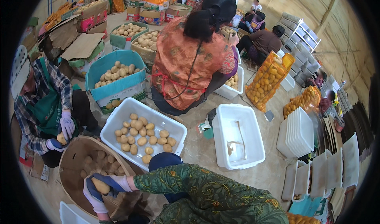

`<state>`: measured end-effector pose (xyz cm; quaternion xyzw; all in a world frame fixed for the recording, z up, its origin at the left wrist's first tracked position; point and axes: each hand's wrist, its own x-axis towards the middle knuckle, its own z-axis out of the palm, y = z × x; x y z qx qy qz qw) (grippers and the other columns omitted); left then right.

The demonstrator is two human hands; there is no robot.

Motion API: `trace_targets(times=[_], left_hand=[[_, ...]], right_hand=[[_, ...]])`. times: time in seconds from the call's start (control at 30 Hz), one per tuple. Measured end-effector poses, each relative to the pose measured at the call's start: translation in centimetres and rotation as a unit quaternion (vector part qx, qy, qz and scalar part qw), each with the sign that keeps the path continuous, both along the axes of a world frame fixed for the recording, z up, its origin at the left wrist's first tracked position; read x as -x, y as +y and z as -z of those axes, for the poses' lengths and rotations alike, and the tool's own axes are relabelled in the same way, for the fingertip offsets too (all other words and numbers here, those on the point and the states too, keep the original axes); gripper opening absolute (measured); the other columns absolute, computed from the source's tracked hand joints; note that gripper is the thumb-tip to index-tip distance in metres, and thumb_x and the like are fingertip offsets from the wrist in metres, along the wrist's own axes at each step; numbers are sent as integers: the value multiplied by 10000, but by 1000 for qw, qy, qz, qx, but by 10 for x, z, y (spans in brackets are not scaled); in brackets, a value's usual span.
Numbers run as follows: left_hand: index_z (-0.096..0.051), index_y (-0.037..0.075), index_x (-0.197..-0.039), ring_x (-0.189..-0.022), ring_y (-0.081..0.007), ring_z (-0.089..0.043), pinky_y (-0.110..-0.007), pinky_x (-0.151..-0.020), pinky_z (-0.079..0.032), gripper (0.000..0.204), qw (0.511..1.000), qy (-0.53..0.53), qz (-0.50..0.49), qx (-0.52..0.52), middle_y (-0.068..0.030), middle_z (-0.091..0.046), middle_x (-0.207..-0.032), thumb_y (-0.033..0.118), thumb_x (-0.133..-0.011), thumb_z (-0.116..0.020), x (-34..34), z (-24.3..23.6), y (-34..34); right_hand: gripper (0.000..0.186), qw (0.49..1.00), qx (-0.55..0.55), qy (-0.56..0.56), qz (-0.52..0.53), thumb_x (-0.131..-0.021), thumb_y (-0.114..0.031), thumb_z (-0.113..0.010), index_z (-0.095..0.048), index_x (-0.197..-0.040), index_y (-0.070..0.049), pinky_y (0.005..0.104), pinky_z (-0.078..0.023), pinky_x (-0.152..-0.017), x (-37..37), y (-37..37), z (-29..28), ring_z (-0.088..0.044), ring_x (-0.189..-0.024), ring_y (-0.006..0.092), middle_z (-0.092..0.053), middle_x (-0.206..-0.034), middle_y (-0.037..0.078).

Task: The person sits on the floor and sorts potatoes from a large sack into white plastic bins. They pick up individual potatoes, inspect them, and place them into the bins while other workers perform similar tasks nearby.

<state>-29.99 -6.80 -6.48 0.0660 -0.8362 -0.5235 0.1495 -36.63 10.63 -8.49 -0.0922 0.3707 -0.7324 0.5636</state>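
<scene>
A: Potato count, how does it look?

B: One is in hand now. The right hand has its fingers curled over the top of it, and the left hand cups it from below, closed around it.

A: And the rest?

B: The white tub, beyond the hands and to their right, holds a loose single layer, so I'd judge it well short of full. The brown basket, directly under and ahead of the hands, has plenty of dusty ones waiting.
</scene>
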Motion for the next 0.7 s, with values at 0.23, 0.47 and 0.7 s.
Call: trace_targets(times=[0.23,0.47,0.7], left_hand=[[-566,3,-1409,-1288,-204,-565,-356,-1138,-432,383,976,-10,70,-205,-93,-592,-1397,216,-1102,-482,12,-37,41],[-323,32,-1594,-1451,-234,-409,-372,-1203,-345,872,980,-58,150,-118,-136,-438,-1547,275,-907,-802,-11,-65,15],[-518,26,-1423,-1212,-314,-649,-402,-1040,-505,821,995,-25,46,89,-189,-645,-1310,388,-785,-888,-17,-75,30]], right_hand=[[450,951,185,-245,23,-1121,-323,-458,-514,-1492,-74,292,-453,-1125,41,1,140,-573,-1281,175,-614,-1411,42],[406,980,138,139,20,-1104,-347,-485,-573,-1394,-76,263,-606,-722,26,2,26,-706,-963,142,-692,-1238,94],[691,994,-95,-7,56,-1058,-685,-335,-637,-1265,-99,284,-533,-499,10,4,-34,-648,-626,154,-713,-879,60]])
